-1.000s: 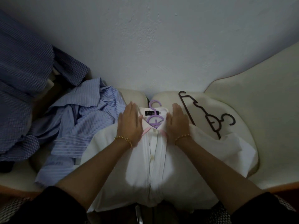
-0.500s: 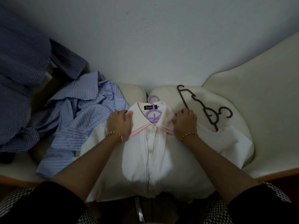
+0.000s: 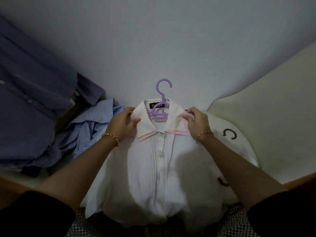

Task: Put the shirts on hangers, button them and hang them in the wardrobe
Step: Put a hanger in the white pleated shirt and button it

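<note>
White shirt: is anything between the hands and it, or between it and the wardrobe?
Nothing: the left hand and right hand grip the white shirt by its collar ends. No wardrobe is in view, so that path cannot be judged.

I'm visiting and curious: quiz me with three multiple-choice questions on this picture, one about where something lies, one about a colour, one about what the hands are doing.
1. Where does the striped blue shirt lie?
A. left of the white shirt
B. right of it
C. on top of it

2. What colour is the hanger inside the white shirt?
A. red
B. purple
C. green

3. What are the left hand and right hand doing?
A. lying flat
B. resting in the lap
C. each pinching the collar

Answers: 1 A, it is bunched left of the left hand; 2 B, it shows purple above the collar; 3 C, each grips one end of the collar.
</note>
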